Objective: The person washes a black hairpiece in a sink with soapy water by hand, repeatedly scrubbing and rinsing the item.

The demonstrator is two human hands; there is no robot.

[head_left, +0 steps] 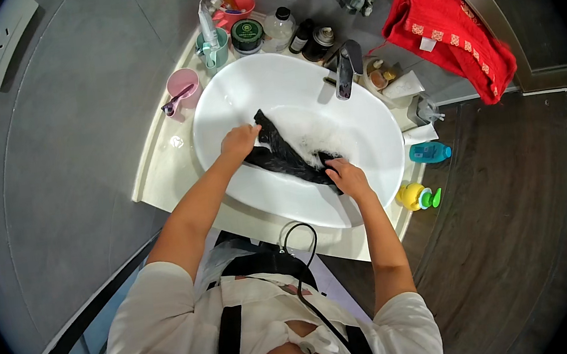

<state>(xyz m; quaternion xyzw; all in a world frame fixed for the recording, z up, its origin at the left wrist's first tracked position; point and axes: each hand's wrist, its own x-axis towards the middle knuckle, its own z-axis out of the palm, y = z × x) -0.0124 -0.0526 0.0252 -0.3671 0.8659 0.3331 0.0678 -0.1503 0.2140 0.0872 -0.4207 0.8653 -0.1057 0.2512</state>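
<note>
A wet black cloth [284, 160], perhaps a garment, lies stretched and folded in the white oval basin [219, 108]. White suds [309, 129] float in the water behind it. My left hand [241, 140] is closed on the cloth's left end, near the basin's left wall. At the other end, my right hand [347, 175] has its fingers curled over the cloth, partly hiding it. Behind the basin, to the right, stands the dark metal faucet [348, 68].
Pink cups [183, 85], a teal cup [213, 49], a green-lidded jar [246, 36] and bottles line the back. On the right stand a blue bottle [431, 152] and a yellow pump bottle [413, 196]. A red towel [444, 29] hangs at the back right.
</note>
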